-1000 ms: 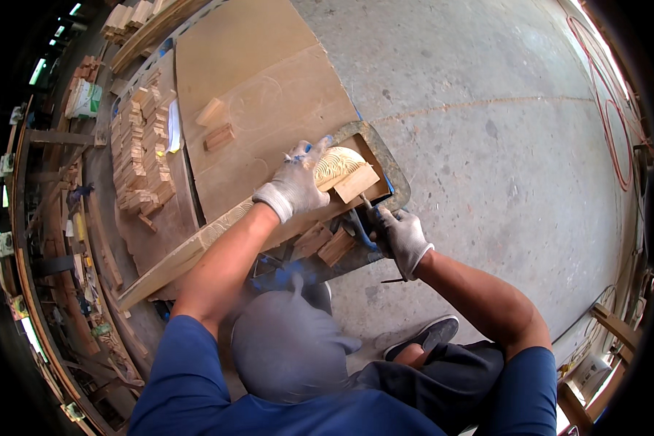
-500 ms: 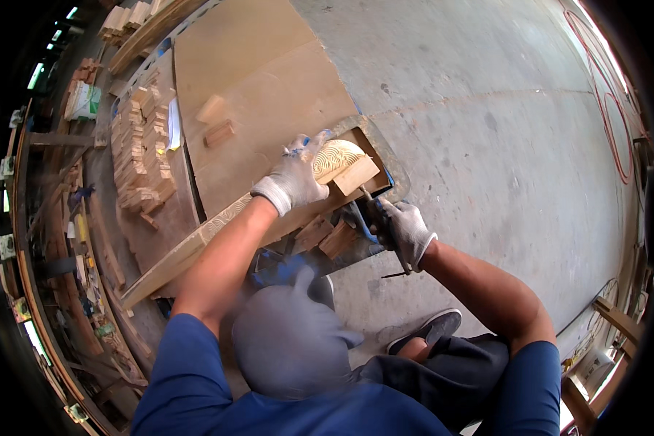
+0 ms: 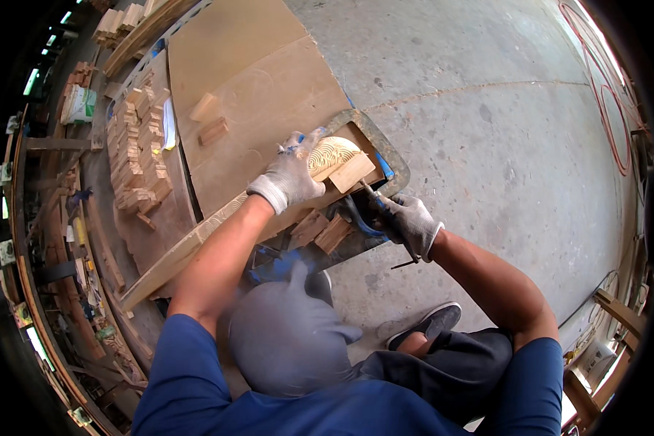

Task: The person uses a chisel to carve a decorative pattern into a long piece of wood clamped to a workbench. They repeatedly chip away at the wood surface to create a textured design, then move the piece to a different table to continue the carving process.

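Note:
My left hand, in a pale work glove, is closed around the end of a long wooden board. Swirling lines cover the board's rounded end piece, just right of my fingers. Against that end sits a small rectangular wood block. My right hand, gloved too, grips a dark hand tool whose narrow metal tip points at the block's lower right edge. Whether the tip touches the block I cannot tell. Much of the tool's body is hidden by my palm.
Brown sheet board covers the work surface, with two loose blocks on it. Stacked wood pieces stand at the left. More blocks lie in a blue-edged holder below the board. A red hose trails over the concrete floor.
My right hand and the tool have shifted slightly right and down. The board end, block and left hand appear slightly further left in the picture. Both hands keep their grip.

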`<action>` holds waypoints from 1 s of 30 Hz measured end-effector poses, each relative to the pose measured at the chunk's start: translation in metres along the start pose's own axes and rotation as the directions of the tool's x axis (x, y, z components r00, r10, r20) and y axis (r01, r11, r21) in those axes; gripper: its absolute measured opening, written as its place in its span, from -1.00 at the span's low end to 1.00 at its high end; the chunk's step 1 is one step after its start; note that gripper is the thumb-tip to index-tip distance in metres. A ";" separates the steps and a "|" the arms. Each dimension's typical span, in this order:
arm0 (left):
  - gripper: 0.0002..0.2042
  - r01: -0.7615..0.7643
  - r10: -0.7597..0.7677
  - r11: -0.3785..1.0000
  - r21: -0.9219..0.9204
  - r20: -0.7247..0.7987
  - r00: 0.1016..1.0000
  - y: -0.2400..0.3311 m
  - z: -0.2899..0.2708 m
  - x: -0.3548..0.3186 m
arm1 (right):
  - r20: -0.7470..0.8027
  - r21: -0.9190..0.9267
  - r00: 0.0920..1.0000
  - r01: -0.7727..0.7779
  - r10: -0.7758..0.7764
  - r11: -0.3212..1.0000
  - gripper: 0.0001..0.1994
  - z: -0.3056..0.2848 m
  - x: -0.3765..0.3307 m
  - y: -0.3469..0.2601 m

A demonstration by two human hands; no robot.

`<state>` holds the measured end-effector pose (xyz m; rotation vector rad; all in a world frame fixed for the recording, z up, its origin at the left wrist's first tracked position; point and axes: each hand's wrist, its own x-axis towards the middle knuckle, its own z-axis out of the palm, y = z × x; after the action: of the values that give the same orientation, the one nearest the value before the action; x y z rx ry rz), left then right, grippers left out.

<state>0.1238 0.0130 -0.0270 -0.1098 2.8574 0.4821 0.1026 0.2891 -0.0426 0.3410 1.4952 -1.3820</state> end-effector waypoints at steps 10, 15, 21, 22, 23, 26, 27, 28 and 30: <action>0.01 0.007 -0.007 1.000 -0.009 0.013 1.000 0.003 -0.003 -0.003 | -0.064 0.038 0.994 0.091 -0.089 0.995 -0.65 0.009 -0.004 0.012; 0.01 -0.020 0.021 0.998 -0.051 0.015 1.000 0.002 -0.003 -0.003 | -0.075 0.037 0.994 0.077 -0.074 0.996 -0.63 0.008 -0.002 0.013; 0.00 0.010 -0.009 1.000 -0.028 0.038 0.999 0.005 -0.007 -0.002 | -0.063 0.042 0.995 0.076 -0.073 0.996 -0.64 0.008 -0.002 0.011; 0.00 0.002 -0.002 0.999 -0.036 0.014 1.000 0.004 -0.006 -0.003 | -0.060 0.036 0.995 0.078 -0.076 0.996 -0.64 0.009 -0.002 0.009; 0.00 -0.002 0.002 0.999 -0.036 0.006 1.000 0.004 -0.006 -0.003 | -0.058 0.030 0.995 0.080 -0.078 0.996 -0.65 0.009 -0.003 0.008; 0.00 -0.015 0.015 0.999 -0.043 -0.010 1.000 0.004 -0.006 -0.004 | -0.095 -0.009 0.991 0.098 -0.098 0.995 -0.66 0.011 -0.004 0.003; 0.00 -0.019 0.019 0.999 -0.051 -0.010 1.000 0.003 -0.006 -0.004 | -0.113 0.005 0.986 0.121 -0.119 0.993 -0.67 0.011 -0.004 0.003; 0.00 -0.023 0.023 0.998 -0.058 -0.010 1.000 0.003 -0.006 -0.004 | -0.130 0.018 0.982 0.144 -0.140 0.989 -0.68 0.011 -0.003 0.002; 0.00 -0.005 0.005 0.999 -0.039 -0.002 1.000 0.002 -0.003 -0.004 | -0.147 -0.006 0.976 0.163 -0.162 0.987 -0.69 0.009 -0.002 0.000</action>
<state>0.1266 0.0137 -0.0229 -0.1102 2.8510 0.5391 0.1072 0.2823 -0.0396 0.3365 1.6712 -1.5171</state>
